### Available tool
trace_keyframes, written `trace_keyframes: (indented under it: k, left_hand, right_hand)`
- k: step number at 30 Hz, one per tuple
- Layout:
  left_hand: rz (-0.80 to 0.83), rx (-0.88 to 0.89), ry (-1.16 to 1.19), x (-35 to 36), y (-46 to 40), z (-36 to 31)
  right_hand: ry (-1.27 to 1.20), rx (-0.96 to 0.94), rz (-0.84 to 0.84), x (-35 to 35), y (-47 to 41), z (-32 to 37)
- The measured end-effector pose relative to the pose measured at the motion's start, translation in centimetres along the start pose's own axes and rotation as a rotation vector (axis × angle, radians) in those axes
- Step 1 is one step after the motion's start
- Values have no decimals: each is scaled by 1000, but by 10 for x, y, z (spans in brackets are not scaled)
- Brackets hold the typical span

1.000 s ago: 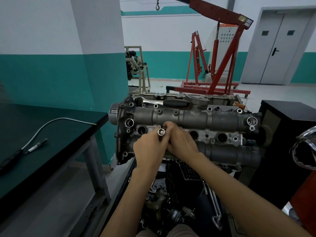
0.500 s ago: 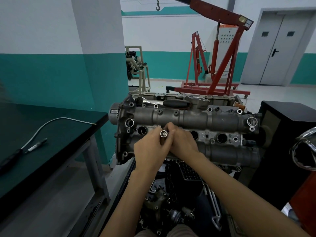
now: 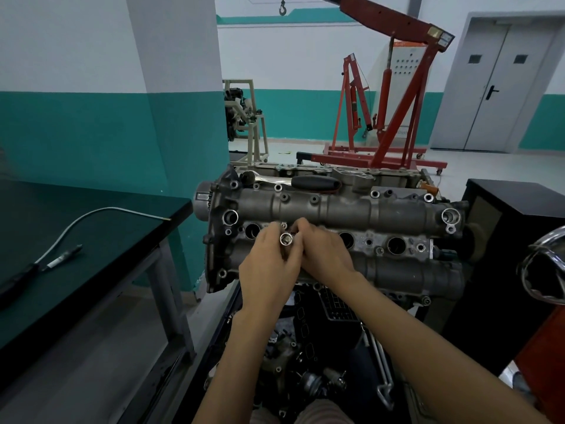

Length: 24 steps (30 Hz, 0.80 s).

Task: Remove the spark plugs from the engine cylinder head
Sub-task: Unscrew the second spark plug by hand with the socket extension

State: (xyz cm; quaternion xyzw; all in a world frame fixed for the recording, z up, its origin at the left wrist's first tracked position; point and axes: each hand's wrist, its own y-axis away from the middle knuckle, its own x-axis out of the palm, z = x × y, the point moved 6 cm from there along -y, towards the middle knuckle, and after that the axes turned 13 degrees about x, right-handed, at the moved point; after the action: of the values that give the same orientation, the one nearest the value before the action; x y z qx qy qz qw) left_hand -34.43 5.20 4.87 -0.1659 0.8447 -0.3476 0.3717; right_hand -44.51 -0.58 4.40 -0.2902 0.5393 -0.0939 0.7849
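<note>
The grey engine cylinder head [image 3: 351, 209] stands in front of me with a row of dark spark plug wells along its middle. A silver socket extension [image 3: 286, 239] sticks up out of the second well from the left, its square drive hole facing me. My left hand [image 3: 269, 270] grips the socket's shaft from the left. My right hand [image 3: 324, 255] pinches it from the right, fingertips touching the left hand. The well under the hands is hidden. No spark plug is visible.
A ratchet with a black handle [image 3: 312, 182] lies on the head's far side. A dark green bench [image 3: 91, 240] at left carries a flexible pickup tool [image 3: 101, 215]. A red engine crane [image 3: 397, 117] stands behind, a black cabinet [image 3: 519, 240] at right.
Both hands have stayed on the socket at the same well, shifting only slightly; the socket's top has edged a little to the right.
</note>
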Motion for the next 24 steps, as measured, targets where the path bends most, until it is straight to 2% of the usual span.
trace_keyframes:
  k: [3,8,14,20,24]
  left_hand:
    - [24,-5,-3,1,1,-1]
    - [75,20,-157,2,-4,-5]
    - [84,26,-55,2,-1,-3]
    - [76,22,-134,2,-5,-5]
    - [24,14,-124,-1,-6,-6]
  right_hand:
    - [9,-32,-3,1,1,2]
    - [-72,2,28,2,0,0]
    - [-58,1,19,1,0,0]
    - [18,-38,-13,1,1,2]
    - [-64,-9,-8,-2,1,2]
